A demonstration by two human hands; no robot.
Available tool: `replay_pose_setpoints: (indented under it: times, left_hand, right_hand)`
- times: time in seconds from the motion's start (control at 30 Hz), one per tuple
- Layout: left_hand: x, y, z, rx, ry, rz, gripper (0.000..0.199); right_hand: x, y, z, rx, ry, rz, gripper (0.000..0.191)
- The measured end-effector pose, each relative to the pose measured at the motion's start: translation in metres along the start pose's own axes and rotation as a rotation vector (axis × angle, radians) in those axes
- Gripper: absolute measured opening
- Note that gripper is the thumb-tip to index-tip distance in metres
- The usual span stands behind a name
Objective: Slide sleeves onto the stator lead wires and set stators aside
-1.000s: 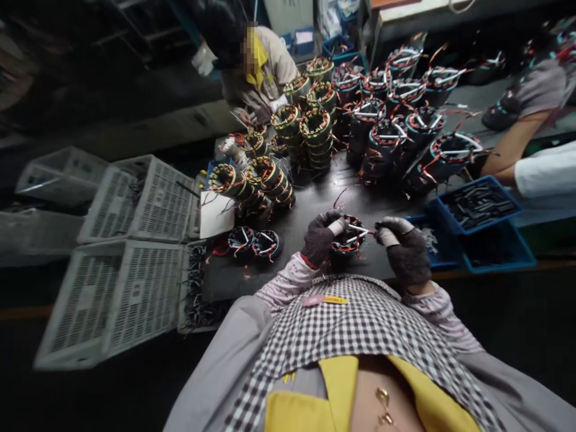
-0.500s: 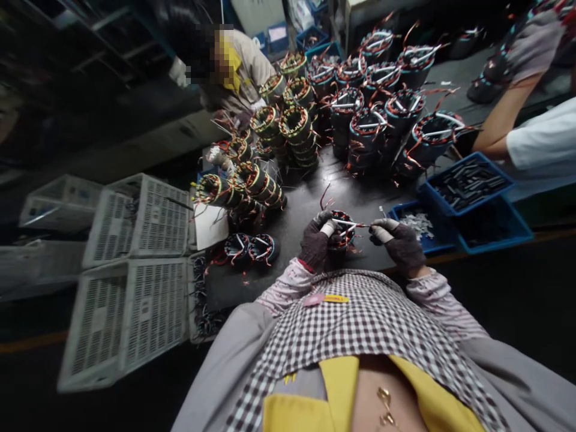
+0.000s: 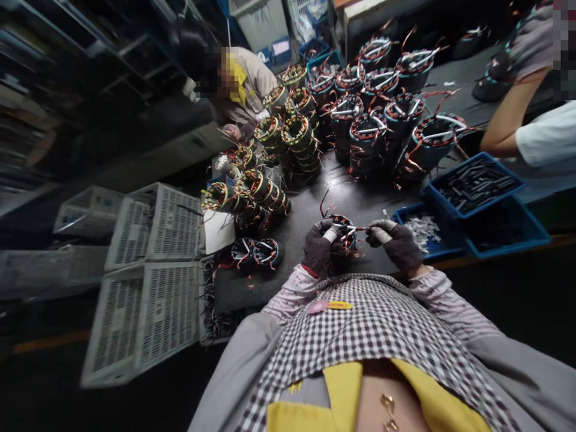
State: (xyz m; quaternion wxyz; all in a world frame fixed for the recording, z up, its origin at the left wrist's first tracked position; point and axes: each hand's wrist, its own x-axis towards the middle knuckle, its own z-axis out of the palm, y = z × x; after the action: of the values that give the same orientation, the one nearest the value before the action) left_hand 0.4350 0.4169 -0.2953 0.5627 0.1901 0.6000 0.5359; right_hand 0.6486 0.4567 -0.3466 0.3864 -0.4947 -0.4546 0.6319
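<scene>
- The coil [image 3: 350, 242] sits on the bench [image 3: 299, 219], close to the apron [image 3: 360, 294], between the hands.
- Left hand [image 3: 318, 246]: fingers closed on a white tube [image 3: 344, 228] at the coil's rim.
- Right hand [image 3: 398, 245]: fingertips pinched on the wire [image 3: 361, 228] — best kept in line with the tube, with light tension, to avoid kinks.
- Just beside the right hand: a blue tray [image 3: 446, 245].
- Farther off: stacked coils [image 3: 369, 137].

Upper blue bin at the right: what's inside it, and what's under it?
Many dark, stick-like pieces lie inside, hiding its floor. Under its near edge, part of a lower blue bin shows; the rest is covered, and its shadowed contents are unclear.
</scene>
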Motion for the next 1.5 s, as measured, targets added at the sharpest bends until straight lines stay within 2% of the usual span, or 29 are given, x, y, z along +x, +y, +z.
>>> replay_pose_setpoints:
  times: [0.1, 0.17, 0.27, 0.33, 0.4, 0.47, 0.57, 0.63, 0.77, 0.87, 0.97, 1.03, 1.1, 1.2, 1.27, 1.37, 1.43, 1.5]
  left_hand:
    - [0.001, -0.001, -0.001, 0.011, 0.001, -0.002, 0.062]
    - [0.001, -0.002, -0.001, 0.012, 0.007, -0.005, 0.063]
    - [0.001, -0.003, -0.001, 0.008, 0.012, 0.007, 0.064]
    - [0.0, -0.003, -0.001, 0.007, 0.006, 0.018, 0.063]
    - [0.0, -0.002, -0.001, 0.004, 0.001, 0.019, 0.062]
    - [-0.001, -0.002, 0.0, -0.007, 0.004, 0.016, 0.06]
    - [-0.002, -0.002, 0.0, -0.028, 0.011, 0.018, 0.057]
    - [-0.002, -0.003, 0.0, -0.045, 0.013, 0.026, 0.06]
    - [-0.002, -0.005, 0.001, -0.099, 0.024, 0.05, 0.066]
    - [-0.002, -0.006, 0.001, -0.121, 0.027, 0.041, 0.062]
    - [-0.001, -0.006, 0.001, -0.129, 0.029, 0.022, 0.056]
    - [0.0, -0.008, 0.002, -0.124, 0.028, 0.022, 0.051]
    - [0.0, -0.008, 0.002, -0.117, 0.027, 0.037, 0.048]
    - [0.001, -0.008, 0.003, -0.107, -0.004, 0.046, 0.048]
    - [0.0, -0.006, 0.003, -0.097, -0.031, 0.034, 0.049]
    - [0.0, -0.005, 0.003, -0.112, -0.023, 0.033, 0.048]
    - [0.0, -0.006, 0.003, -0.127, -0.011, 0.041, 0.046]
    - [0.001, -0.007, 0.003, -0.132, -0.008, 0.051, 0.045]
  right_hand:
    - [-0.003, 0.007, 0.012, 0.223, -0.039, 0.109, 0.065]
    - [-0.003, 0.01, 0.017, 0.26, -0.024, 0.109, 0.064]
    - [0.003, 0.009, 0.012, 0.017, 0.039, -0.071, 0.056]
    - [0.008, 0.006, 0.003, -0.218, 0.033, -0.252, 0.053]
    - [0.012, 0.004, -0.004, -0.323, -0.003, -0.348, 0.051]
    - [0.012, 0.004, -0.005, -0.214, -0.026, -0.261, 0.052]
    - [0.007, 0.006, 0.003, 0.104, -0.039, 0.004, 0.058]
    - [0.003, 0.01, 0.01, 0.224, -0.006, 0.078, 0.061]
    - [0.0, 0.019, 0.023, 0.284, 0.095, 0.051, 0.06]
    - [-0.002, 0.021, 0.024, 0.313, 0.066, 0.038, 0.054]
    - [0.004, 0.011, 0.014, 0.069, 0.041, -0.088, 0.044]
    - [0.014, 0.0, 0.003, -0.221, -0.018, -0.241, 0.04]
    - [0.026, -0.01, -0.005, -0.4, -0.152, -0.307, 0.038]
    - [0.031, -0.014, -0.007, -0.324, -0.313, -0.162, 0.048]
    - [0.026, -0.013, -0.006, -0.235, -0.299, -0.095, 0.054]
    - [0.023, -0.019, -0.01, -0.317, -0.258, -0.16, 0.052]
    - [0.03, -0.033, -0.015, -0.435, -0.385, -0.146, 0.049]
    - [0.042, -0.05, -0.016, -0.512, -0.578, -0.02, 0.049]
